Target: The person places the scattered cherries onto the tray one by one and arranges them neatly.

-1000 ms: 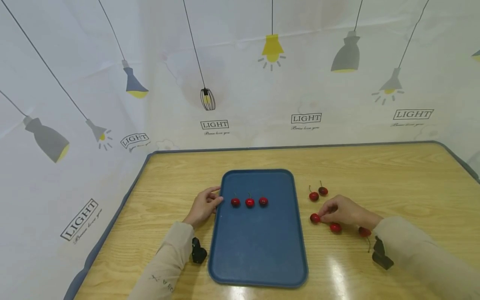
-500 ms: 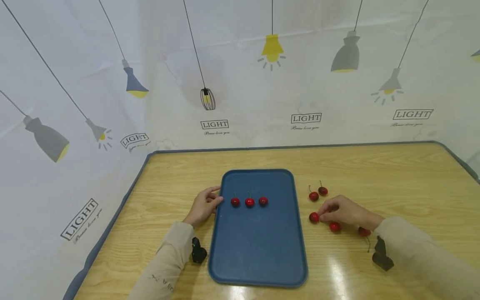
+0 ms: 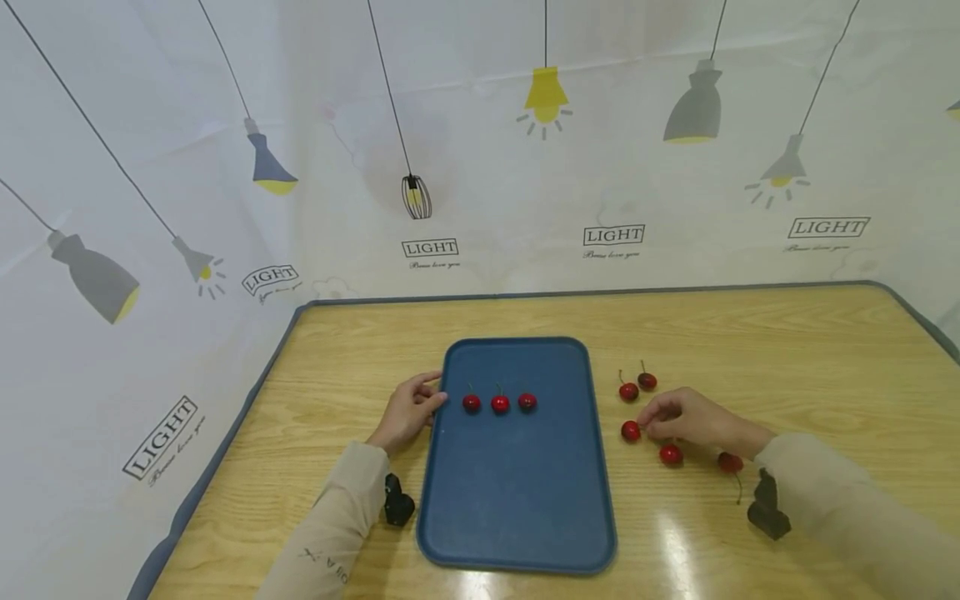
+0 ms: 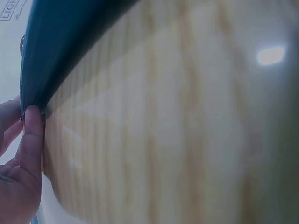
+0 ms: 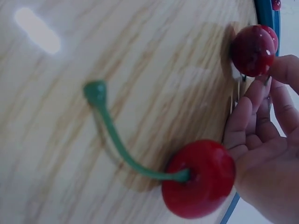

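Observation:
In the head view a blue tray (image 3: pixel 517 492) lies on the table, bearing a row of three red cherries, among them the middle cherry (image 3: pixel 500 404). My left hand (image 3: pixel 407 414) holds the tray's left rim; the left wrist view shows the rim between thumb and fingers (image 4: pixel 32 121). To the right of the tray, my right hand (image 3: pixel 690 418) pinches a dark red cherry (image 3: pixel 631 431) at its stem end, between thumb and forefinger. The right wrist view has this cherry (image 5: pixel 252 51) just beyond the fingertips. Whether it touches the table is hard to tell.
Two stemmed cherries, one of them the far cherry (image 3: pixel 647 381), lie beyond my right hand. Another cherry (image 3: pixel 671 455) sits below that hand, and one with a curved green stem (image 5: pixel 198 179) is near the wrist. A lamp-printed sheet (image 3: pixel 495 167) stands behind the table (image 3: pixel 360 333).
The pinched cherry has shifted very slightly away from me, along with my right hand. My left hand, the tray and the three cherries on it stay put.

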Demonstrator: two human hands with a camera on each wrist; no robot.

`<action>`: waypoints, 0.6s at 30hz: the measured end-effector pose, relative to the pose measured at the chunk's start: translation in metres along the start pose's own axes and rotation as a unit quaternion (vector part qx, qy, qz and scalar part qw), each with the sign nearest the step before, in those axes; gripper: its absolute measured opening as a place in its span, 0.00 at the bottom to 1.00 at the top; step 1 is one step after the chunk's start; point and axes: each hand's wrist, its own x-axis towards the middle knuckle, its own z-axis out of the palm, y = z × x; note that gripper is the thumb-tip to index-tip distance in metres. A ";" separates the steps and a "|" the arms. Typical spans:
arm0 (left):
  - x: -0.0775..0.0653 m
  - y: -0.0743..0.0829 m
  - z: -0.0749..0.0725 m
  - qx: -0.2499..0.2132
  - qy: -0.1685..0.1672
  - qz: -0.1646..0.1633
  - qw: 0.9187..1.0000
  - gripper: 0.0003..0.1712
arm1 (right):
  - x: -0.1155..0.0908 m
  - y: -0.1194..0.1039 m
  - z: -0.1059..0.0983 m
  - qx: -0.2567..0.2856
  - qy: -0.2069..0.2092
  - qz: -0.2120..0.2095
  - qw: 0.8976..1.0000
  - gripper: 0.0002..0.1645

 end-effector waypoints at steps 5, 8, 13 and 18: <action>0.000 -0.001 0.000 0.002 0.001 0.000 1.000 0.24 | -0.001 -0.001 -0.002 0.009 0.005 0.001 1.000 0.10; 0.001 -0.002 0.000 0.001 0.001 0.000 1.000 0.24 | 0.000 -0.001 -0.003 0.014 0.011 0.003 1.000 0.11; 0.001 -0.003 0.000 -0.001 0.000 0.005 1.000 0.24 | 0.000 -0.005 -0.002 0.024 0.034 0.017 0.999 0.13; 0.001 -0.002 0.000 0.000 0.000 0.007 1.000 0.24 | 0.001 -0.009 0.000 0.031 0.056 0.030 0.997 0.15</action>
